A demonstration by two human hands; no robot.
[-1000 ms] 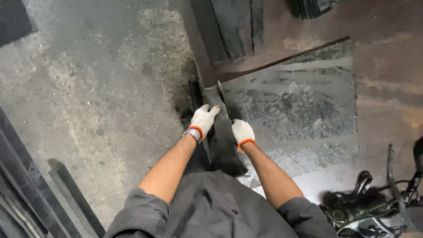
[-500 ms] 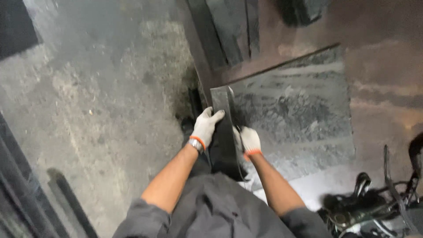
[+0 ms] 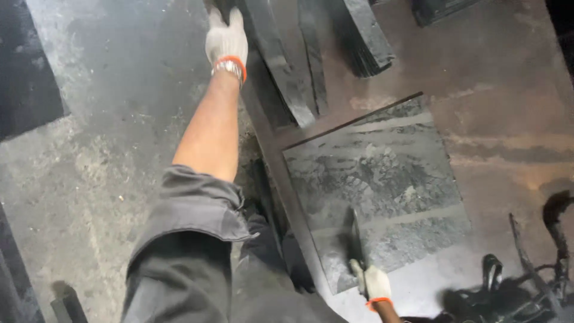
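Note:
My left hand (image 3: 226, 39), in a white glove with an orange cuff and a wristwatch, is stretched far forward. Its fingertips lie over a dark piece at the frame's top edge, just left of a long dark metal bar (image 3: 281, 78); the grip itself is hidden. My right hand (image 3: 375, 283), gloved the same way, is low and close to my body. It grips the near end of a thin dark metal strip (image 3: 356, 239) standing on edge over a scuffed grey steel plate (image 3: 382, 179).
More dark bars (image 3: 314, 60) and a stack of flat pieces (image 3: 365, 36) lie beyond the plate. A dark slab (image 3: 27, 78) lies at the left, and tangled black cables and tools (image 3: 514, 287) at the lower right. The floor is stained concrete.
My left hand let go of the dark piece both hands held and reached far forward to the bars. My right hand dropped back, still holding the thin strip on edge.

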